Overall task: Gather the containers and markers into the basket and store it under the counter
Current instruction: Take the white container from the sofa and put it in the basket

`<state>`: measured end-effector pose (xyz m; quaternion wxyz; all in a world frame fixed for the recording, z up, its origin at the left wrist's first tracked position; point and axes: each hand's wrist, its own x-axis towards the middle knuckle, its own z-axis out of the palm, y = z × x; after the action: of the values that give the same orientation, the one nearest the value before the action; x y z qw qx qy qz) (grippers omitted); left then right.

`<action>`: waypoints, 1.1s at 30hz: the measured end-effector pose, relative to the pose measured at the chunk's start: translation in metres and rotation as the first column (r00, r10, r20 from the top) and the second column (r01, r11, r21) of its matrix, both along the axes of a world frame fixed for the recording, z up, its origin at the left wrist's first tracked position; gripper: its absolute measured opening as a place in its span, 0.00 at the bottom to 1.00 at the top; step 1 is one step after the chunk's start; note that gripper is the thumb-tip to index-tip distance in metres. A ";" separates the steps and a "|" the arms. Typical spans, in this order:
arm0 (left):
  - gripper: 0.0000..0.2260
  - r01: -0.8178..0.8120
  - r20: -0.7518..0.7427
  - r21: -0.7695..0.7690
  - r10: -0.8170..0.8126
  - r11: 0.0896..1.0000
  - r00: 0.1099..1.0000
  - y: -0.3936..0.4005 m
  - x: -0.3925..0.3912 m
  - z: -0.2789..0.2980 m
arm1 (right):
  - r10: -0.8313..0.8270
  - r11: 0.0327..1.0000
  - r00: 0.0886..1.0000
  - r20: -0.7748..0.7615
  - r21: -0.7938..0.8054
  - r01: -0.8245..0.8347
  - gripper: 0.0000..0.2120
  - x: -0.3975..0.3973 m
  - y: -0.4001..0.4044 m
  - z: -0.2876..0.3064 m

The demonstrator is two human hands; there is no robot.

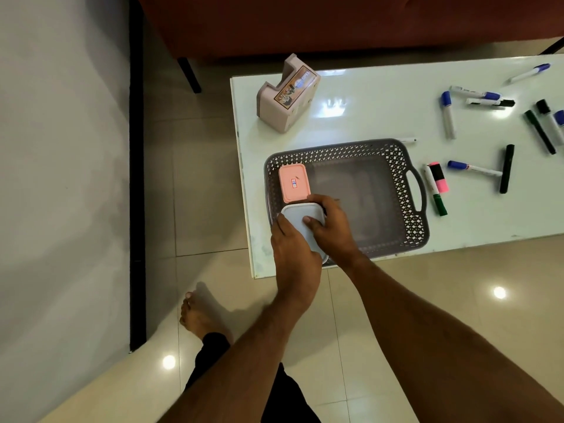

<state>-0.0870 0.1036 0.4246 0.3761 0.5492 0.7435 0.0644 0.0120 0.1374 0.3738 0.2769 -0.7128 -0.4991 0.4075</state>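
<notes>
Both hands are wrapped around one white-lidded container (300, 222) at the near left corner of the grey basket (409, 221). The left hand (291, 248) cups its near left side with the thumb up at the lid's edge, and the right hand (331, 222) comes across from the right, fingers curled over the far rim and thumb pressed flat on the lid. Neither hand is free; together they clamp this one box. Whether its base already rests on the basket floor I cannot tell, since the hands hide its lower edge.

Judging by what lies where, the task is at an early stage. One pink-lidded container (294, 182) already sits inside the basket, just beyond the white one at its 12 o'clock, the two close or touching. A pink holder (288, 94) with a picture label stands outside on the bench (366, 111), at about 11 o'clock from the basket. If it counts as a container, it is yet to be gathered.

None of the markers has gone in. They are scattered over the bench from roughly 1 to 3 o'clock of the basket: a pink highlighter (439, 178) and a green-capped marker (435, 190) just beside the basket's right handle, a blue-capped marker (473, 168) and a black marker (506, 168) next to them, and more blue and black ones farther off toward the right edge. Storing the basket under the bench is also undone.

Both forearms reach forward and slightly left from the body, the wrists bent downward over the basket's near rim.
</notes>
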 end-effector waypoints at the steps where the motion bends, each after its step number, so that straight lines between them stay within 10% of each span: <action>1: 0.44 0.015 -0.017 0.033 -0.014 0.999 1.000 -0.004 0.001 -0.005 | -0.005 1.000 1.000 0.001 -0.001 0.005 0.22 -0.001 0.000 -0.001; 13: 0.45 0.112 -0.247 0.152 -0.072 0.982 0.966 -0.014 0.011 -0.032 | 0.008 1.000 1.000 0.013 -0.016 -0.008 0.22 -0.005 0.005 -0.006; 21: 0.41 0.101 -0.128 0.228 -0.073 0.968 0.989 -0.011 0.003 -0.030 | 0.041 0.998 0.999 0.031 -0.042 -0.040 0.20 -0.006 0.005 0.008; 33: 0.32 0.423 -0.278 0.399 -0.332 0.814 0.901 0.090 -0.068 0.058 | 0.187 0.979 0.853 0.487 -0.019 -0.204 0.31 -0.008 0.075 0.101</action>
<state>-0.1554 0.1937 0.4823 0.1689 0.7615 0.6170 0.1042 0.0036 0.2123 0.4749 0.1114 -0.7333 -0.6290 0.2330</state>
